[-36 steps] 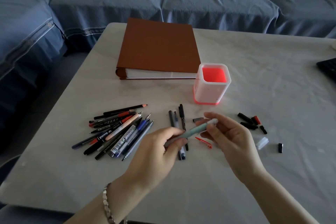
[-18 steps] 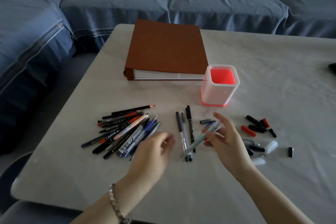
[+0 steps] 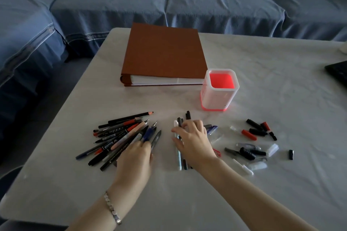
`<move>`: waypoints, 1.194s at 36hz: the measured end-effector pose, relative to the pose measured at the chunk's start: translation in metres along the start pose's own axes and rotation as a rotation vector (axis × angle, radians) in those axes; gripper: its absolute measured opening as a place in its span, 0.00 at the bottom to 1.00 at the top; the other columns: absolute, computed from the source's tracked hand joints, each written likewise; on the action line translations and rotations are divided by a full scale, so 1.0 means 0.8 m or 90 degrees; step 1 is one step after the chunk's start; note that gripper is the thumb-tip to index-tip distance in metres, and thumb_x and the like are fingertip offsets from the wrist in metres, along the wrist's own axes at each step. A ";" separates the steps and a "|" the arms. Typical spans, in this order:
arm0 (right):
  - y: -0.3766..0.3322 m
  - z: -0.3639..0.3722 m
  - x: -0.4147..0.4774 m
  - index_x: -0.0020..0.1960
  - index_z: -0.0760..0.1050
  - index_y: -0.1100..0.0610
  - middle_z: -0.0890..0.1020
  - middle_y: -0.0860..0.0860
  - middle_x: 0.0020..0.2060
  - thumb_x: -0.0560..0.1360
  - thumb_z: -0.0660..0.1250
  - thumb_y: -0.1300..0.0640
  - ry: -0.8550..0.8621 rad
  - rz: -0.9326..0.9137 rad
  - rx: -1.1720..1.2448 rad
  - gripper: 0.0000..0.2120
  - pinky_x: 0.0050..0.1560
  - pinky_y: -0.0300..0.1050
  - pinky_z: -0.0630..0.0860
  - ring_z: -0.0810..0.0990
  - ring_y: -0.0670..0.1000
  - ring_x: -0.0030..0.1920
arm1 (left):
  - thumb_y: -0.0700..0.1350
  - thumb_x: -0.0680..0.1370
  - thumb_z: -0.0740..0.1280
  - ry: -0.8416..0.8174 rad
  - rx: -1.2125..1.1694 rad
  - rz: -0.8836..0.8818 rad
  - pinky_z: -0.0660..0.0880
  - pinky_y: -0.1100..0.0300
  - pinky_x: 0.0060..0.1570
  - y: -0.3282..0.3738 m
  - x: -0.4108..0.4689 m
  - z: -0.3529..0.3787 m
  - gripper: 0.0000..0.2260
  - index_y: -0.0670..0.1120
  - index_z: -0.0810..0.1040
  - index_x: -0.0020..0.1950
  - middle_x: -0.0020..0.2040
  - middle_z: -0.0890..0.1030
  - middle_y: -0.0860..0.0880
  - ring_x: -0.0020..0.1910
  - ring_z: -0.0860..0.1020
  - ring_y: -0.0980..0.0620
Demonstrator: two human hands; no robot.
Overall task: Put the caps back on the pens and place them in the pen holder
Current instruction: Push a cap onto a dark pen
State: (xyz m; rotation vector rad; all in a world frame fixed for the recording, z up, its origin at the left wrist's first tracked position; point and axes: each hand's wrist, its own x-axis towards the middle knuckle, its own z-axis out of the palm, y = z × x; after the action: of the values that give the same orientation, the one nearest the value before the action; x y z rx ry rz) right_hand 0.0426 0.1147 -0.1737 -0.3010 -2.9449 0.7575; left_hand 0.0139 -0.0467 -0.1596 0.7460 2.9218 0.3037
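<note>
Over the middle of the table (image 3: 187, 202), the right hand (image 3: 194, 141) had come down since half a second before, when it held the pale teal pen (image 3: 179, 159) tilted in the air. That pen, its white cap on, now lay flat on the table just beside three dark pens (image 3: 188, 115), with the thumb against its upper part. The right fingers (image 3: 195, 124) were bent, tips down over those pens; whether they gripped anything could not be told. The left hand (image 3: 135, 157), earlier hovering loose near the pile of pens (image 3: 116, 137), had dropped onto it. Its fingers (image 3: 144, 145) were stretched nearly straight, lying released on the near ends of the pens beside a blue-gripped pen (image 3: 148, 133) and clasping nothing.

By count, the middle group held four pens: the one teal pen and the three dark ones. The pile on the left overlapped too much for a sure count, but held more than a dozen. To the right of the right hand lay the loose caps (image 3: 258, 131), about a dozen, two of them red, others black, blue or clear. One pen holder (image 3: 218, 99), white with a red inside, stood upright beyond the pens, close to the near right corner of one brown binder (image 3: 163, 50). One bracelet (image 3: 112, 210) circled the left wrist. A blue sofa (image 3: 112, 5) ran behind the table.
</note>
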 end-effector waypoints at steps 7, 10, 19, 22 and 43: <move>0.041 -0.033 -0.036 0.51 0.78 0.52 0.78 0.52 0.48 0.70 0.62 0.54 0.047 -0.016 0.035 0.11 0.54 0.48 0.68 0.67 0.52 0.53 | 0.42 0.73 0.66 0.002 -0.111 -0.091 0.73 0.55 0.43 0.013 0.009 -0.005 0.07 0.42 0.78 0.50 0.45 0.80 0.45 0.47 0.79 0.44; 0.071 -0.060 -0.049 0.48 0.80 0.54 0.79 0.50 0.47 0.71 0.66 0.60 0.049 0.036 0.038 0.07 0.55 0.44 0.67 0.71 0.54 0.52 | 0.38 0.73 0.66 0.030 -0.233 -0.071 0.69 0.58 0.45 0.024 0.015 -0.008 0.08 0.37 0.78 0.50 0.46 0.77 0.43 0.48 0.77 0.42; 0.099 -0.087 -0.025 0.52 0.80 0.58 0.81 0.51 0.50 0.74 0.63 0.63 0.045 0.057 -0.036 0.09 0.53 0.39 0.66 0.73 0.54 0.55 | 0.37 0.76 0.60 0.039 -0.350 -0.056 0.65 0.69 0.33 0.047 0.018 -0.011 0.05 0.42 0.71 0.40 0.38 0.74 0.43 0.36 0.72 0.45; 0.090 -0.076 -0.004 0.61 0.74 0.54 0.77 0.50 0.57 0.77 0.60 0.57 -0.017 0.034 -0.089 0.14 0.60 0.45 0.66 0.69 0.53 0.62 | 0.42 0.78 0.59 0.034 -0.380 -0.063 0.67 0.61 0.31 0.047 0.016 -0.016 0.08 0.41 0.73 0.41 0.35 0.76 0.40 0.32 0.72 0.44; 0.082 -0.076 -0.016 0.51 0.76 0.58 0.78 0.50 0.41 0.77 0.62 0.56 0.099 0.124 0.057 0.08 0.42 0.38 0.65 0.73 0.51 0.47 | 0.43 0.77 0.62 0.011 -0.517 0.022 0.74 0.62 0.43 0.052 -0.001 -0.029 0.10 0.59 0.72 0.43 0.38 0.80 0.51 0.41 0.78 0.56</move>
State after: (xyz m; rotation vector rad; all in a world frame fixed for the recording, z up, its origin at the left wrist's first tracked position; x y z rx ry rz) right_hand 0.0739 0.1965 -0.1527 -0.6168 -2.7536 0.8446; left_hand 0.0304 -0.0149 -0.1279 0.6340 2.4326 1.3745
